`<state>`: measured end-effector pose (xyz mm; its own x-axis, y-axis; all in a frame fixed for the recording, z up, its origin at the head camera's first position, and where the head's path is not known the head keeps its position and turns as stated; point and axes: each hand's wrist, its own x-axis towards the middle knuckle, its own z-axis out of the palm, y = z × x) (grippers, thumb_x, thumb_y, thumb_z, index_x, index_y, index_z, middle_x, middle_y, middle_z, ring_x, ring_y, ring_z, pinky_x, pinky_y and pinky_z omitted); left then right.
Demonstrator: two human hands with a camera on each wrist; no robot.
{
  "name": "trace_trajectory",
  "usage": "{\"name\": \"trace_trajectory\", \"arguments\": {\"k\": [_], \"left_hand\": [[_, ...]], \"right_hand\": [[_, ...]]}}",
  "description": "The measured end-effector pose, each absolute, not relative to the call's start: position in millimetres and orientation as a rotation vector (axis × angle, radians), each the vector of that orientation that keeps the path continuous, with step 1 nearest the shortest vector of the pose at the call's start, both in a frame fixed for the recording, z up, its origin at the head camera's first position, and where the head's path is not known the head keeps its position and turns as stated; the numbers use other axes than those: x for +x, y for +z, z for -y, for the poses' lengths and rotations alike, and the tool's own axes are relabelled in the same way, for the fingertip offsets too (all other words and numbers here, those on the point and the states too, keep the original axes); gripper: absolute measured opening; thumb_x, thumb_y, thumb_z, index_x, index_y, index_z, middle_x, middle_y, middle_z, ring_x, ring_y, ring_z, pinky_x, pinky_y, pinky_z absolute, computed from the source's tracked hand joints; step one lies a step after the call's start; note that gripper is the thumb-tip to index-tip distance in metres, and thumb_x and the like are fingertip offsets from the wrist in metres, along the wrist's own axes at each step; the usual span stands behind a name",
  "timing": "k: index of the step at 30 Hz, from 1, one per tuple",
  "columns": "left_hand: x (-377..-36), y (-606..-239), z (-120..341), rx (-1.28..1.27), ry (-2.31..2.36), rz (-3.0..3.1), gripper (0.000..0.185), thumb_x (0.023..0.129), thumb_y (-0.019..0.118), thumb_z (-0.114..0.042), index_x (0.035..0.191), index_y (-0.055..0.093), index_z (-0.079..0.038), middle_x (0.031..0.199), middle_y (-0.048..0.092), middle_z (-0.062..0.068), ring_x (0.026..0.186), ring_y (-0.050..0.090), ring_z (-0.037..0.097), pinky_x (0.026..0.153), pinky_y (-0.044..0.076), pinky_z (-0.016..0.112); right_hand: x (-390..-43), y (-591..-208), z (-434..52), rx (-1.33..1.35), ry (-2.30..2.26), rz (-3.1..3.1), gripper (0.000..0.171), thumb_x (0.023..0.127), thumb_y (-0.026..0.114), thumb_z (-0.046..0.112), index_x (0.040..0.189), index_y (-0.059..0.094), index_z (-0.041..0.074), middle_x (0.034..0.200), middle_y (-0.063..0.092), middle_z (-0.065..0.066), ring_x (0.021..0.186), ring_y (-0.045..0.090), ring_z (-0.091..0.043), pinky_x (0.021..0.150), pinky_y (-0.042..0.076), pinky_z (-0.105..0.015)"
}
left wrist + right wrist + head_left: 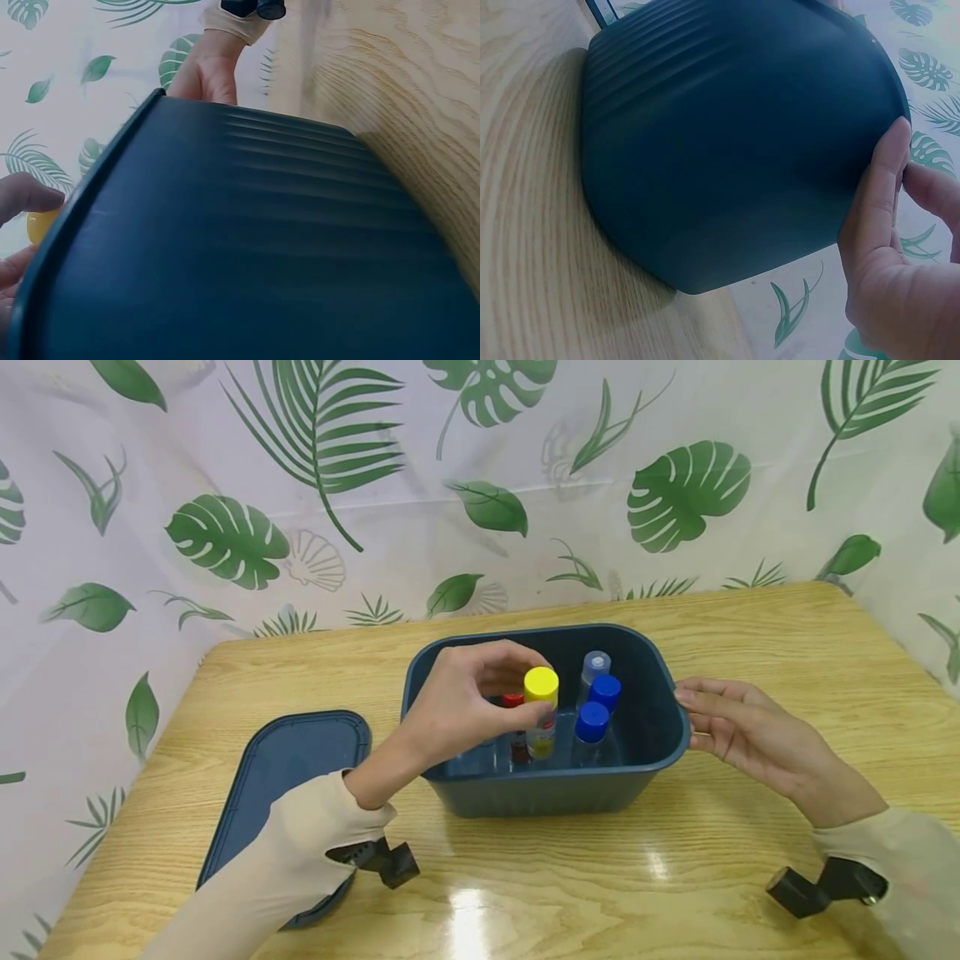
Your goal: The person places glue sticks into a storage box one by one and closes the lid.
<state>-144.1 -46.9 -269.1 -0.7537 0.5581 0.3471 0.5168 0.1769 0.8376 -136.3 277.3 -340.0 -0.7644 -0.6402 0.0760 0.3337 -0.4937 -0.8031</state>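
My left hand (480,689) reaches over the dark blue bin (540,793) and pinches a small clear bottle with a yellow cap (542,685) between thumb and fingers. The bottle stands upright, its lower part down inside the bin. Beside it is a red-capped bottle (519,743), partly hidden by the hand. Farther right in the bin stand two blue-capped bottles (592,723) and a clear-capped bottle (596,667). My right hand (757,735) grips the bin's right rim; in the right wrist view its fingers (881,180) lie along the outer wall, with the thumb at the rim.
A dark blue lid (300,752) lies on the wooden table (720,877) to the left of the bin, partly under my left sleeve. Behind the table hangs a white curtain (555,485) with green leaf prints.
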Motion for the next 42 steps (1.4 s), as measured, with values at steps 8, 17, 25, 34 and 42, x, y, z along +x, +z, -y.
{"name": "trace_trajectory", "arguments": {"k": [8,17,25,34,42], "left_hand": [[-148,-277,45,1.052,1.619,-2.379,0.026,0.082,0.074,-0.006,0.107,0.067,-0.002,0.099,0.072,0.011,0.086,0.070,0.013,0.080,0.058,0.033],[-150,-282,44,1.037,1.605,-2.375,0.027,0.082,0.074,-0.006,0.107,0.066,-0.002,0.100,0.071,0.011,0.086,0.070,0.012,0.080,0.058,0.032],[-149,-283,43,1.026,1.604,-2.365,0.026,0.082,0.074,-0.007,0.107,0.067,-0.003,0.099,0.072,0.010,0.086,0.070,0.012,0.081,0.058,0.036],[-146,-284,42,1.022,1.599,-2.336,0.025,0.082,0.073,-0.006,0.106,0.066,-0.002,0.098,0.072,0.011,0.086,0.070,0.012,0.080,0.058,0.029],[-146,-285,43,1.045,1.571,-2.334,0.025,0.082,0.073,-0.006,0.106,0.067,-0.002,0.096,0.072,0.010,0.086,0.070,0.012,0.081,0.058,0.033]], "right_hand": [[-137,-340,-277,-0.499,-2.255,-1.099,0.040,0.102,0.024,-0.006,0.119,0.060,-0.002,0.112,0.068,-0.011,0.100,0.067,-0.019,0.082,0.057,-0.027],[-137,-340,-277,-0.493,-2.253,-1.095,0.040,0.102,0.024,-0.005,0.119,0.060,-0.002,0.111,0.068,-0.011,0.098,0.068,-0.019,0.081,0.057,-0.026],[-137,-340,-277,-0.489,-2.251,-1.098,0.039,0.102,0.025,-0.005,0.119,0.060,-0.002,0.111,0.068,-0.011,0.099,0.068,-0.019,0.082,0.057,-0.027],[-137,-341,-277,-0.495,-2.252,-1.103,0.039,0.102,0.025,-0.005,0.118,0.061,-0.001,0.110,0.068,-0.010,0.097,0.068,-0.018,0.081,0.057,-0.026],[-137,-341,-277,-0.485,-2.252,-1.130,0.039,0.103,0.026,-0.005,0.117,0.061,-0.001,0.108,0.069,-0.010,0.095,0.068,-0.018,0.079,0.057,-0.025]]}}
